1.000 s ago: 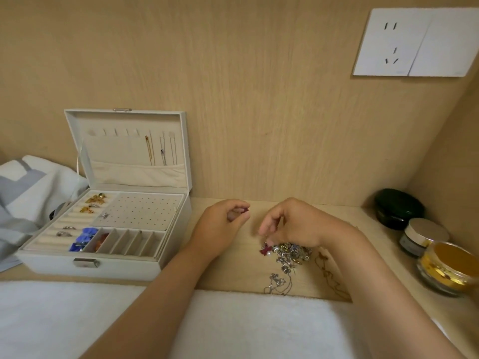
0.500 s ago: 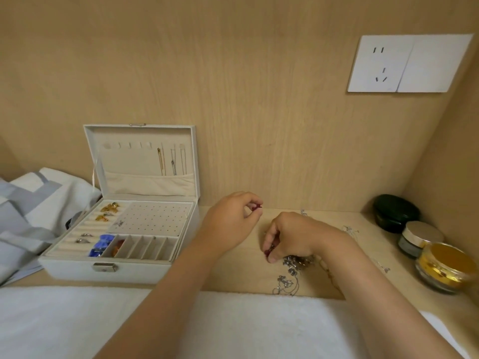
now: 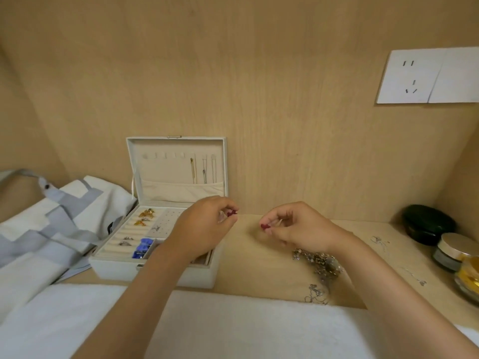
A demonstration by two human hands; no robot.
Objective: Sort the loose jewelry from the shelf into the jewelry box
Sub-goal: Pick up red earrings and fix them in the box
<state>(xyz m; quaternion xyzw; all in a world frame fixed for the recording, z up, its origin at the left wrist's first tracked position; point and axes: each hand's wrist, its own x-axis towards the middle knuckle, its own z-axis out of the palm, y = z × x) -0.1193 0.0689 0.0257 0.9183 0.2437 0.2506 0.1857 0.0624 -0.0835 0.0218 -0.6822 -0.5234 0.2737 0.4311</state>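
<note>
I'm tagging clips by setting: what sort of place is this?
Likely a bedroom nook: a light wooden shelf with a white wall socket, an open white jewelry box, and round lidded cosmetic jars.

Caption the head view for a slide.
Left hand pinches a red piece, right hand another; jewelry box open, loose jewelry pile on the shelf.
</note>
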